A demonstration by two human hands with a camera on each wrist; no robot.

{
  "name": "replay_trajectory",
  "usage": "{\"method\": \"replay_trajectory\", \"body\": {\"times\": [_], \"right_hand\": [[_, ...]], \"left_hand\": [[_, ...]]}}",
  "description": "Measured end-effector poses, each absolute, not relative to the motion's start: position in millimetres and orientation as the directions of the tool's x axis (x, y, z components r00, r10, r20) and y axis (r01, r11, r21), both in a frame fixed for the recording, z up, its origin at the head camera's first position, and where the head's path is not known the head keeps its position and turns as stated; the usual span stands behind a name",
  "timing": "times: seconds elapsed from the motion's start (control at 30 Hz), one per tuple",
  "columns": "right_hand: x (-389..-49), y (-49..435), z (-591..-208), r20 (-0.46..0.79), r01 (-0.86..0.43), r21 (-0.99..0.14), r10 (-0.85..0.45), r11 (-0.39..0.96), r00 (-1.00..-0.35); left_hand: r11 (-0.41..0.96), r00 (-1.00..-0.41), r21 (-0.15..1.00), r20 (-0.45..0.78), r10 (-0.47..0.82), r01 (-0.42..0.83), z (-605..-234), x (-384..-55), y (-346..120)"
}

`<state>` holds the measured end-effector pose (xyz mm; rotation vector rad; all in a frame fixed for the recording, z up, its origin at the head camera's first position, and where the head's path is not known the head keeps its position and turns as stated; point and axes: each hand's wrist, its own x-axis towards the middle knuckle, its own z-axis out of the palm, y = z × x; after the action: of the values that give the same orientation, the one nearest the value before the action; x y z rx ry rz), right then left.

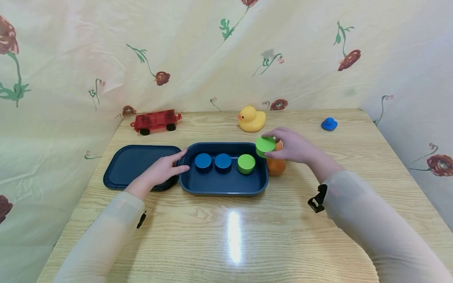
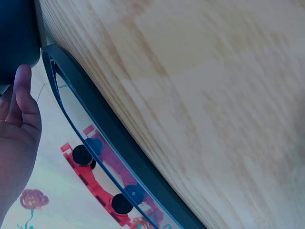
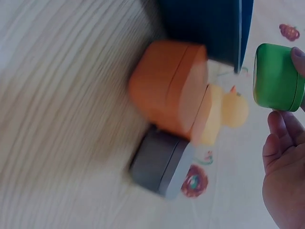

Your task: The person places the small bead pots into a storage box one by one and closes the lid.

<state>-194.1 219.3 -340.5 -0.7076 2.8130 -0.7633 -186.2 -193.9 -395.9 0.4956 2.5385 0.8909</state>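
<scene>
Right hand [image 1: 293, 147], 1 green cylinder [image 1: 265, 147] (pinched aloft)

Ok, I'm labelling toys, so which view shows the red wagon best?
The head view: it shows the red wagon whole and upright at the back of the table. The left wrist view shows it strongly tilted, beyond the dark lid, near the picture's bottom edge. The right wrist view doesn't show it.

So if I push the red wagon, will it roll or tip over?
It would probably roll: the red wagon stands on black wheels. Its body looks like see-through plastic, so it's likely stiff and fairly light to lift. And it's long and low, so I doubt a gentle push from behind would tip it.
</scene>
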Motion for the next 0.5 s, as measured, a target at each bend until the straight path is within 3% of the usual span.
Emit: {"method": "replay_trajectory", "body": {"times": [0.5], "right_hand": [[-197.1,154.6,-339.0,-0.012,-0.528,-0.518,-0.624,0.672,-0.782]], "left_hand": [[0.732,-0.853,0.651,-0.253,0.457,0.199,-397.4,-187.4,-195.4]]}}
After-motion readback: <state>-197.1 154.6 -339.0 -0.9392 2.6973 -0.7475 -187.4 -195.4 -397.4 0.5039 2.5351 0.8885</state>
